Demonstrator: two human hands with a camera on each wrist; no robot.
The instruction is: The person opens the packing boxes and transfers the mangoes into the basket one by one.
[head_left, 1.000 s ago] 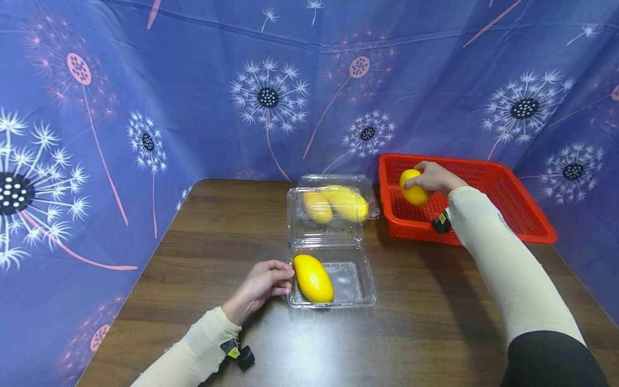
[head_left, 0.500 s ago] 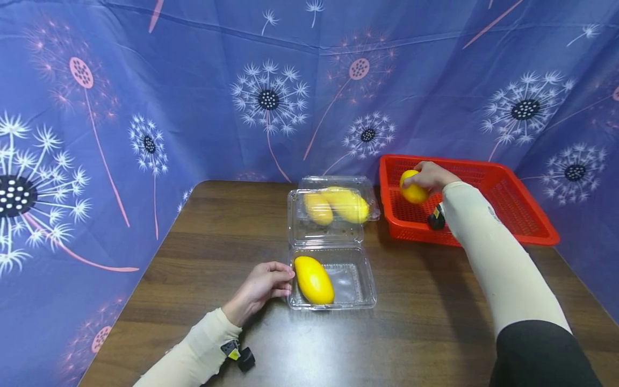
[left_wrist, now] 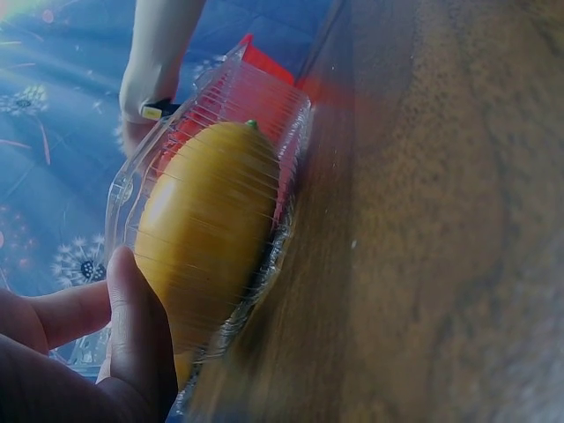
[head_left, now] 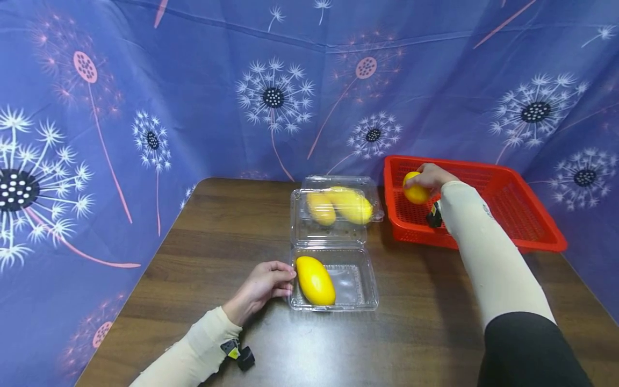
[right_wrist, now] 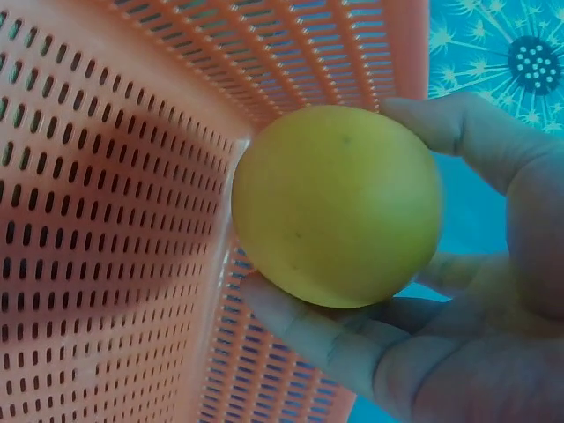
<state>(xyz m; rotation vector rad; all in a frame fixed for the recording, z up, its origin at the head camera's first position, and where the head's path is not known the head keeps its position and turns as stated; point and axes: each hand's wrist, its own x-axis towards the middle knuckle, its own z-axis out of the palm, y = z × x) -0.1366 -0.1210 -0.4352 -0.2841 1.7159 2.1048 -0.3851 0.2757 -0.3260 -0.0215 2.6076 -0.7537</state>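
My right hand (head_left: 433,177) grips a yellow mango (head_left: 415,189) over the left part of the red basket (head_left: 483,244). Seen end-on in the right wrist view, the mango (right_wrist: 339,207) sits between the thumb above and the fingers below, near a perforated basket wall. My left hand (head_left: 263,282) pinches the left edge of an unlidded clear plastic clamshell box (head_left: 358,308). Inside that box, on its left side, lies another mango (head_left: 315,280). The left wrist view shows this mango (left_wrist: 211,220), with a green tip, through the ribbed wall, the thumb (left_wrist: 141,326) at the rim.
Behind the unlidded box stands a second clear box (head_left: 377,204) with yellow mangoes (head_left: 350,205) in it, partly seen through the raised lid (head_left: 302,234). The wooden table (head_left: 232,226) meets a blue dandelion-print cloth (head_left: 193,107) at the back.
My right hand and its mango stay over the basket, while the right forearm has swung slightly left. The whole head view has shifted a little. The left hand keeps its place on the box.
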